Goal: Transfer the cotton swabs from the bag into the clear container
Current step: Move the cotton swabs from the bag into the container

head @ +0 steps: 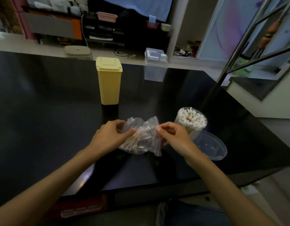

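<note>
A clear zip bag with several cotton swabs inside lies on the black table, between my hands. My left hand grips the bag's left side, thumb pressed on the plastic. My right hand pinches the bag's upper right edge between thumb and forefinger. Just right of the bag stands a clear round container, packed with upright cotton swabs, white tips up. Its clear lid lies upside down on the table by my right wrist.
A yellow lidded bin-shaped box stands behind the bag. A clear rectangular box stands at the table's far edge. A metal stair frame rises at the right. The table's near edge is at my forearms.
</note>
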